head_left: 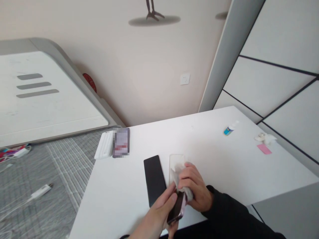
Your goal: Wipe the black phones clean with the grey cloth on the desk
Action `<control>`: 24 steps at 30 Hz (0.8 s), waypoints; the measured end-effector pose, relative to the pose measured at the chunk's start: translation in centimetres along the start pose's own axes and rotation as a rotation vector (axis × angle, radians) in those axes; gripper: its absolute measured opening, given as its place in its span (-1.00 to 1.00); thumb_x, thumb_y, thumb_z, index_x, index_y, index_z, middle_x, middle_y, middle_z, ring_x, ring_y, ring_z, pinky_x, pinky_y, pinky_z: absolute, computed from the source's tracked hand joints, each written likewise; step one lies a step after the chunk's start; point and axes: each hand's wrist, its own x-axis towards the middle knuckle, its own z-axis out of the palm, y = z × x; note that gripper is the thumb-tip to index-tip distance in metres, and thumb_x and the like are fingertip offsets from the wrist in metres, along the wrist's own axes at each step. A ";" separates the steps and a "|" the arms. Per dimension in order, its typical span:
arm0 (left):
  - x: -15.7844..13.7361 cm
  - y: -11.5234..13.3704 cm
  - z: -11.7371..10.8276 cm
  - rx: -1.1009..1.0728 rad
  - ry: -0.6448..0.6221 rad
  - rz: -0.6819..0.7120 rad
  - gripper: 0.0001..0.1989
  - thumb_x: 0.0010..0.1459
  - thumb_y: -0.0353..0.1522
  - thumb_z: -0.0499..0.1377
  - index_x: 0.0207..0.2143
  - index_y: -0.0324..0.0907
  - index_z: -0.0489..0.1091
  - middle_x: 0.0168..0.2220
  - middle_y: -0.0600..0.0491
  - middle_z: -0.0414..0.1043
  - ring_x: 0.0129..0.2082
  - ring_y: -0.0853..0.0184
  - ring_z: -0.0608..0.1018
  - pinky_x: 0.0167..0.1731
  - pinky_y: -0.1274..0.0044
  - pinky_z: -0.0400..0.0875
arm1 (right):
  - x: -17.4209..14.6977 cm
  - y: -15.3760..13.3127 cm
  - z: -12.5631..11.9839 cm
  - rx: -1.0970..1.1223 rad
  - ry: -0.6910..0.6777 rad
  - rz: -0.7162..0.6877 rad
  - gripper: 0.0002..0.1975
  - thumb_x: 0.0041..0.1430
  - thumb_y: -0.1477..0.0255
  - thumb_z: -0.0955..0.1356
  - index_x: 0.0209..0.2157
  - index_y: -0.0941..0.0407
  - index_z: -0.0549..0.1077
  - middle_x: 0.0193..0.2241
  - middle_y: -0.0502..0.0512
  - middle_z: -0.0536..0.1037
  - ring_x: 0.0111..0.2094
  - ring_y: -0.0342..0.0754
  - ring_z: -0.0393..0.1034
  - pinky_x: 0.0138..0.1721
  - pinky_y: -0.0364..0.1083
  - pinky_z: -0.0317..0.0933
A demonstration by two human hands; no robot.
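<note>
Grips the phone (176,210) in the left hand (161,206), beside the near edge of the counter (209,146), slanted lengthwise toward the far right corner. Clutches a cloth (189,194) in the right hand (195,184), against the phone's far end and right side.

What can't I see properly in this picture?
All in the head view:
Held phone: far end hidden by right hand and white cloth.
Clear case: near end hidden by left hand and cloth.
Bottle: label too small to read.
Bird-like legs: cut off by top edge.
</note>
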 end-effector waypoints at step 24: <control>3.0 -1.3 0.2 1.300 0.339 0.848 -0.60 0.37 -0.43 0.08 0.23 -0.22 0.32 -0.33 0.06 0.63 -0.46 0.33 0.65 -0.46 0.57 0.53 | -1.9 -1.9 -0.5 0.017 0.638 0.516 -0.58 0.49 0.11 0.22 0.07 0.03 0.57 0.07 0.17 0.52 0.09 0.10 0.39 0.07 0.07 0.29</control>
